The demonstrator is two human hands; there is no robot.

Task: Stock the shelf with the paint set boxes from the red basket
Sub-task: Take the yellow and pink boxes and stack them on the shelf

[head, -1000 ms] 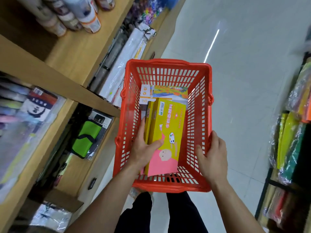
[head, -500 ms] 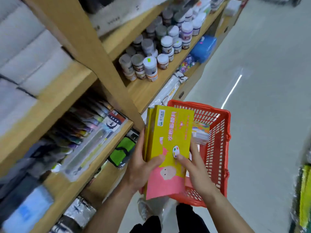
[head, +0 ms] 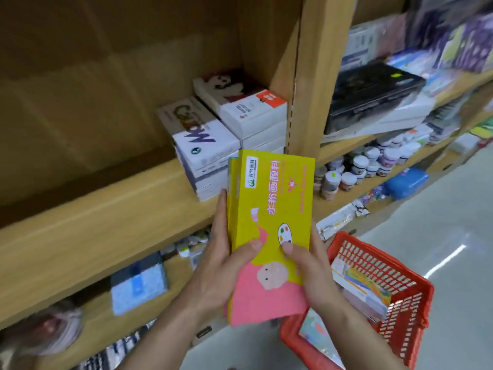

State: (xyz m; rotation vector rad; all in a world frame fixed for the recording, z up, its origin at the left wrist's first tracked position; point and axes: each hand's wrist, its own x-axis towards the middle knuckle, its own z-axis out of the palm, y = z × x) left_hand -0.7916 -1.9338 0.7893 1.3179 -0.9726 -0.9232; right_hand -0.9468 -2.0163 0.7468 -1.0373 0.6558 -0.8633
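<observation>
I hold a small stack of yellow-and-pink paint set boxes (head: 269, 209) upright in front of the wooden shelf (head: 112, 209). My left hand (head: 218, 265) grips the stack's left side, thumb on its front. My right hand (head: 312, 271) grips the right side, thumb beside the printed palette. The red basket (head: 400, 289) sits low at the right on the floor, with more boxes inside. The shelf board ahead is bare wood at the left.
Stacks of white boxes (head: 210, 145) stand on the shelf just behind the held stack, against a wooden upright (head: 306, 76). Paint jars (head: 357, 166) and a black case (head: 370, 94) fill the bay to the right. Packets lie on the lower shelf.
The stack came out of the basket and rose to shelf height. My right hand left the basket rim and took hold of the stack. My view swung up to the shelf.
</observation>
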